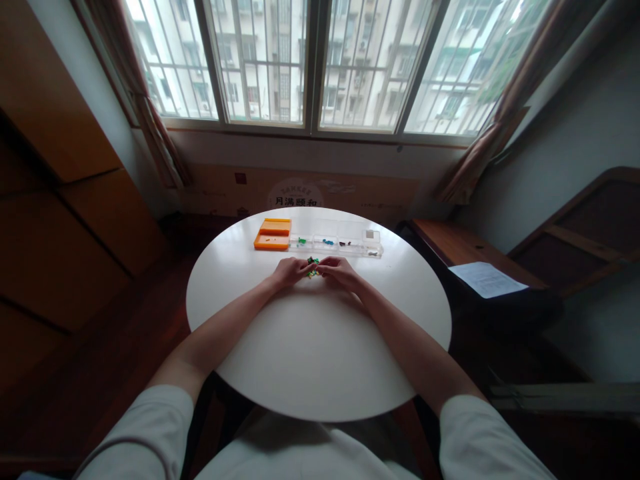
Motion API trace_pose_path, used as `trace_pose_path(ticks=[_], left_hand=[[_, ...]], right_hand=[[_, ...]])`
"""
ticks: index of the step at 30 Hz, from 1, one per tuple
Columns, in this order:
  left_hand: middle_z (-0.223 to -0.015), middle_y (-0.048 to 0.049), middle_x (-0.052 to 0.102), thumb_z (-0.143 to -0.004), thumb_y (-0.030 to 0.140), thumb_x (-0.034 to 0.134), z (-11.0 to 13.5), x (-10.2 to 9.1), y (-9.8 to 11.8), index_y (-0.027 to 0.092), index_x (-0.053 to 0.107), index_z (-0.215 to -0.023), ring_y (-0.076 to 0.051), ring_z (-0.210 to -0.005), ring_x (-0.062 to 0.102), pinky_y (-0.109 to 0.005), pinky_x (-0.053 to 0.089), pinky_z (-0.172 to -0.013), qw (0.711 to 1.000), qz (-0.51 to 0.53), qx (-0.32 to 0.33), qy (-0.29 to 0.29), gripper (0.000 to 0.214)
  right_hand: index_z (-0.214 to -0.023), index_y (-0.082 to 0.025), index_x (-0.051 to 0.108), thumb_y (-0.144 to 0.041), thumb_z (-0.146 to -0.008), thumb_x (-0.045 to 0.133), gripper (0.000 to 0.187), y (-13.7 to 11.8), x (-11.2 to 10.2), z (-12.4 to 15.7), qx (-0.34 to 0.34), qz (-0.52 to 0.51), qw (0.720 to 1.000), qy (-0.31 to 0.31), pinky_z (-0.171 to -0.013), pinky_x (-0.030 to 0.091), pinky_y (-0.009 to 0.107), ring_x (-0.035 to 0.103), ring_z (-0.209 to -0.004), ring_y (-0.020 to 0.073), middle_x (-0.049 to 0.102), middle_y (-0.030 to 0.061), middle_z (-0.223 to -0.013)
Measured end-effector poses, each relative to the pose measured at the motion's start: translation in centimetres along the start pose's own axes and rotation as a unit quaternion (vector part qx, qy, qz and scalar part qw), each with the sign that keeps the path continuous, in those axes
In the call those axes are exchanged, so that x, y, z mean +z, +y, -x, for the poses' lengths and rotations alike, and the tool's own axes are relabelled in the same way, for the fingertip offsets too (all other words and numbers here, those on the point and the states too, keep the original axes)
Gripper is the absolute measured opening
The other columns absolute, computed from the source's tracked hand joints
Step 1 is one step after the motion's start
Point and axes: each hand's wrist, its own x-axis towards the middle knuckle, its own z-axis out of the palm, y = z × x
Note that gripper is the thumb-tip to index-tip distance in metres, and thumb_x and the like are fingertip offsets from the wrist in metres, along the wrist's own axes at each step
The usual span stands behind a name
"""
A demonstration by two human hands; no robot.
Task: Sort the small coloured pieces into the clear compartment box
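My left hand (293, 271) and my right hand (337, 269) meet above the far half of the white round table. Between their fingertips is a cluster of small green, dark and yellow plastic pieces (313, 261), too small to make out singly. Both hands are closed, with the fingers pinched at the cluster and partly hiding it. Just beyond the hands stands a clear compartment box (357, 247), holding green pieces (302, 241), blue pieces (328, 242) and dark red pieces (345, 244) in separate sections. An orange case (273, 247) adjoins it on the left, with tiny orange bits inside.
The round table (300, 353) lies in front of my body. To the right, a wooden bench (440, 240) carries a white paper sheet (487, 279). A long printed carton (215, 190) leans below the barred window (360, 67). Wooden cabinets (95, 247) stand at left.
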Motion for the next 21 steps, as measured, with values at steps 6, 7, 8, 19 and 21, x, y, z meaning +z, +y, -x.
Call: trace_pose_path(ticks=[6,7,8,19,21], left_hand=[[-0.064,-0.0062,0.063,-0.082,0.067,0.017,0.0,0.0,0.02,0.019,0.066,-0.071,-0.016,-0.059,0.053,-0.024,0.022,-0.051,1.0,-0.017,0.002,-0.001,0.07],[-0.065,-0.0063,0.063,-0.082,0.067,0.017,-0.01,0.01,0.03,0.018,0.066,-0.071,-0.016,-0.059,0.053,-0.024,0.022,-0.052,1.0,-0.019,0.001,-0.001,0.07],[-0.065,-0.0064,0.063,-0.082,0.068,0.017,-0.01,0.01,0.03,0.018,0.066,-0.071,-0.016,-0.059,0.053,-0.023,0.022,-0.052,1.0,-0.02,0.0,-0.001,0.07],[-0.065,-0.0073,0.063,-0.082,0.068,0.016,0.01,0.0,0.01,0.018,0.067,-0.072,-0.016,-0.059,0.054,-0.023,0.022,-0.051,1.0,-0.027,0.008,0.004,0.072],[-0.065,-0.0073,0.064,-0.082,0.067,0.017,-0.01,0.01,0.0,0.018,0.067,-0.072,-0.017,-0.059,0.054,-0.023,0.022,-0.051,1.0,-0.028,0.008,0.004,0.071]], right_hand=[[-0.073,-0.014,0.065,-0.034,-0.054,0.077,0.03,0.32,-0.26,-0.12,0.008,-0.028,0.999,0.02,-0.059,0.041,0.025,0.056,-0.061,0.0114,0.064,0.0017,-0.065],[-0.073,-0.015,0.065,-0.034,-0.054,0.077,0.03,0.33,-0.28,-0.12,0.011,-0.029,0.999,0.021,-0.058,0.04,0.024,0.056,-0.061,0.0113,0.065,0.0015,-0.065],[-0.073,-0.015,0.065,-0.033,-0.054,0.077,0.029,0.33,-0.29,-0.11,0.012,-0.031,0.999,0.02,-0.058,0.04,0.024,0.056,-0.061,0.0111,0.065,0.0014,-0.066],[-0.078,-0.016,0.07,-0.036,-0.057,0.074,0.029,0.11,-0.15,-0.1,0.002,-0.019,1.0,0.0,-0.06,0.039,0.025,0.055,-0.063,0.0118,0.067,0.0032,-0.073],[-0.078,-0.015,0.07,-0.037,-0.059,0.073,0.029,0.13,-0.15,-0.12,-0.002,-0.014,1.0,0.0,-0.059,0.038,0.025,0.053,-0.062,0.0112,0.066,0.0028,-0.071]])
